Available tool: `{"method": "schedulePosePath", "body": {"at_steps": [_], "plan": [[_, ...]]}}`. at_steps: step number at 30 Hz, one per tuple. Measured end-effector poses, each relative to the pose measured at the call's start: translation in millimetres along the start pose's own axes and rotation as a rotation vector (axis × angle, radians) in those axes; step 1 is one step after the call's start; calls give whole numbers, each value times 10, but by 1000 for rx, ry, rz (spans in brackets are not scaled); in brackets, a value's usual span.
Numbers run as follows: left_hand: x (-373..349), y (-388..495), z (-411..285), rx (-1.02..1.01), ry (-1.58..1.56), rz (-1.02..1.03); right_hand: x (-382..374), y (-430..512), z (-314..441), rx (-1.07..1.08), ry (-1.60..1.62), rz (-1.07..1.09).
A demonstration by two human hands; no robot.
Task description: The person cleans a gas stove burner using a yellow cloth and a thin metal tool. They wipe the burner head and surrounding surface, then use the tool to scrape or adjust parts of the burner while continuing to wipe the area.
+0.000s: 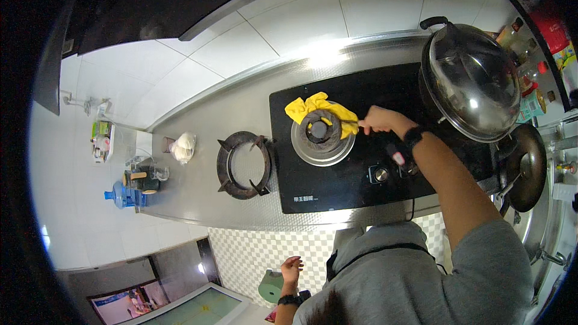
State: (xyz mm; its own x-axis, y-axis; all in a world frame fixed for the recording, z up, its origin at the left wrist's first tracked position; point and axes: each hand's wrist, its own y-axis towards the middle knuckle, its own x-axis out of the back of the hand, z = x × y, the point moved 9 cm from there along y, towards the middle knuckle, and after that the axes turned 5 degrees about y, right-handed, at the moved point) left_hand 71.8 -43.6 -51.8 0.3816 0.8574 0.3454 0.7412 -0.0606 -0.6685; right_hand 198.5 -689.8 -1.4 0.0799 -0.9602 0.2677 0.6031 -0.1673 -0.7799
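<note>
A crumpled yellow cloth (311,104) lies over the far side of a round gas burner (319,131), along the metal drip ring (325,160) around it. At its right end my right hand (381,119) has its fingers closed at the cloth's edge; the fingertips are partly hidden. My left hand (292,268) hangs low beside my body, away from the counter. Its fingers are loosely curled and hold nothing. Left of the black glass gas hob (334,189), a removed iron pan support (226,167) rests on the steel counter (198,198).
A large lidded wok (474,81) covers the hob's right side. Beyond it are several bottles (533,70) and a dark frying pan (526,171). A control knob (381,174) faces me. At the counter's left sit a bagged white item (184,146) and a blue water bottle (124,195).
</note>
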Motion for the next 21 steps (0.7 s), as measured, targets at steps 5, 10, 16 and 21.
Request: {"method": "schedulePosePath", "body": {"at_steps": [5,10,16,21], "plan": [[108,-158,358,139,-29,-111,88,-58,21,-2,-88,-61],[-19,-95,346,55,9,-42,-210,47,84,-54,67,-28],[-113,225,58,-37,-51,-18,-344,-509,-722,-138,181,-34],[-298,357,-455,-123,-32,29,-344,-907,-778,-19,169,-193]]}}
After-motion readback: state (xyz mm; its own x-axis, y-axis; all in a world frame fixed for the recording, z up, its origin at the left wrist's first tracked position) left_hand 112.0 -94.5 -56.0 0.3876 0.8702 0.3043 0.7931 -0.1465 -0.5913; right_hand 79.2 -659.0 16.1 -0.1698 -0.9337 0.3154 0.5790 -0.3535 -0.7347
